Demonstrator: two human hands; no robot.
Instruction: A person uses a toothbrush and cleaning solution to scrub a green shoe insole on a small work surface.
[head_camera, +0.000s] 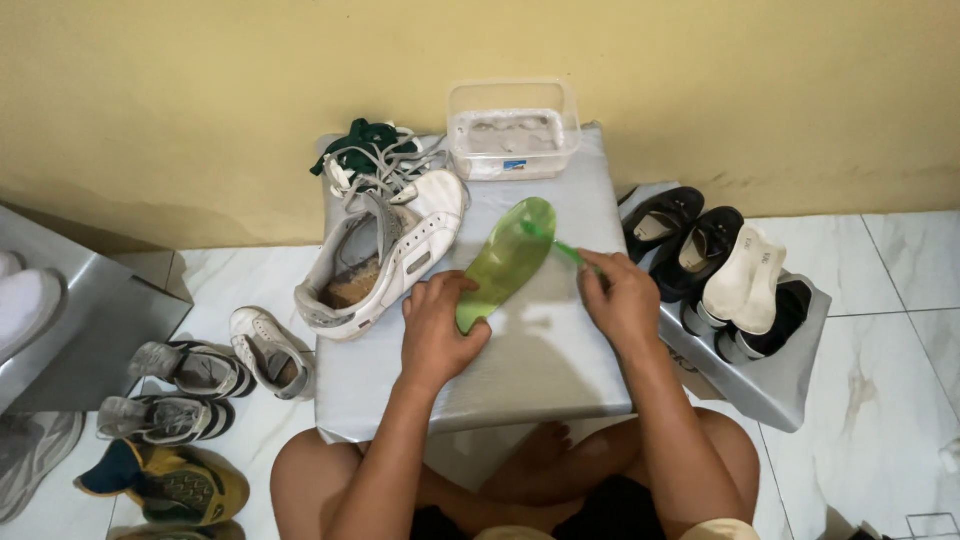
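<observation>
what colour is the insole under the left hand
Translucent green; the insole lies on the grey box top under the left hand, shown best in the head view.
</observation>
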